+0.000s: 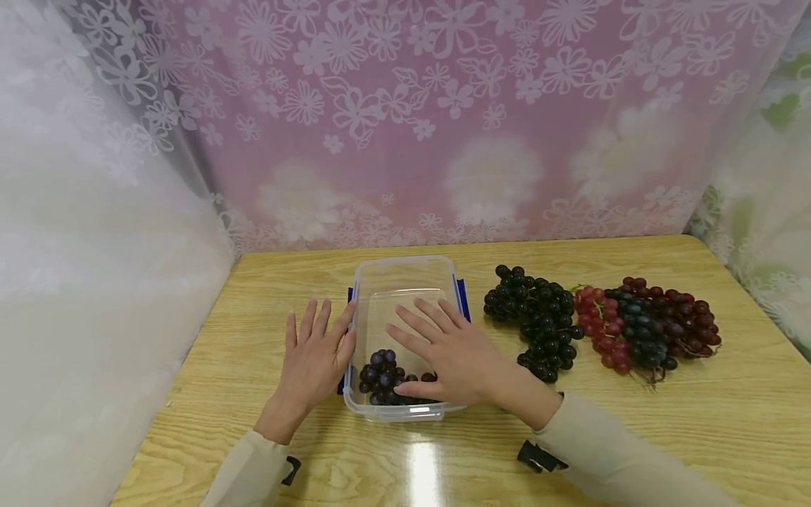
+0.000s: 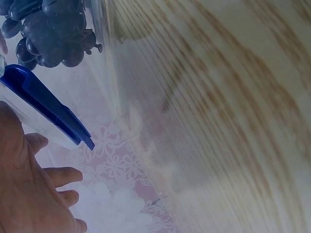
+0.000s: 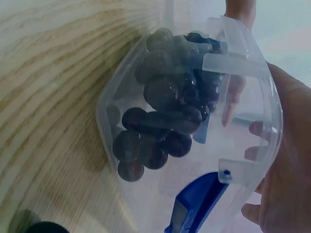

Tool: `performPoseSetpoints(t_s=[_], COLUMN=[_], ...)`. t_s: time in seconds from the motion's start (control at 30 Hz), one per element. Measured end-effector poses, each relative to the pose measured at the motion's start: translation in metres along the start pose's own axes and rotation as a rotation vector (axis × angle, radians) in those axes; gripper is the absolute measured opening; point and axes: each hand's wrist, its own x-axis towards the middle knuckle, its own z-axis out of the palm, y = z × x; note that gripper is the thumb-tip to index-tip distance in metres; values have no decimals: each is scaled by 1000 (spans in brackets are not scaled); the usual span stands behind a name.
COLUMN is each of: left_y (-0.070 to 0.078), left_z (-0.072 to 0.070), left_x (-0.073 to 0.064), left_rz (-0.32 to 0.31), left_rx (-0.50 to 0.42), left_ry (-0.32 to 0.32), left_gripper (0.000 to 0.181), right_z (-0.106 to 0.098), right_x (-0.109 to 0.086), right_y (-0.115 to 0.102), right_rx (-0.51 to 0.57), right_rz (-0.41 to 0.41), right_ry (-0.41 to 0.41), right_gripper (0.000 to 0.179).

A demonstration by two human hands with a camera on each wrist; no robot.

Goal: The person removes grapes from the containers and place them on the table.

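A clear plastic container (image 1: pixel 405 260) with blue side latches (image 1: pixel 464 299) stands on the table. Dark purple grapes (image 1: pixel 380 377) lie in its near end and show through the wall in the right wrist view. Beside its left side is my left hand (image 1: pixel 313 366), fingers extended, with the thumb and index finger at the rim. My right hand (image 1: pixel 453 359) spreads its fingers over the right part of the container, partly covering the grapes, and holds nothing. Below that hand in the right wrist view a blue latch (image 3: pixel 197 201) hangs outward. Another latch (image 2: pixel 46 104) appears in the left wrist view.
Right of the container lie a black grape bunch (image 1: pixel 545 317), a red bunch (image 1: pixel 602 327), a blue-black bunch (image 1: pixel 643 331) and a dark red bunch (image 1: pixel 690 317). A pink floral curtain (image 1: pixel 393 127) hangs behind the wooden table (image 1: pixel 253 303).
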Motion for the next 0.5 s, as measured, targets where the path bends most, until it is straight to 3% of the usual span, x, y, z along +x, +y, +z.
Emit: performPoseSetpoints(t_s=[0.23, 0.5], left_y=[0, 0], left_z=[1, 2], left_x=[-1, -1], left_rz=[-12, -17], left_rx=[4, -3], left_ry=[-4, -7], left_gripper=[50, 50], right_z=[1, -3], right_x=[2, 5], right_y=[-5, -8], right_rx=[0, 16], right_rz=[2, -15], right_ry=[-95, -143], right_gripper=[85, 89])
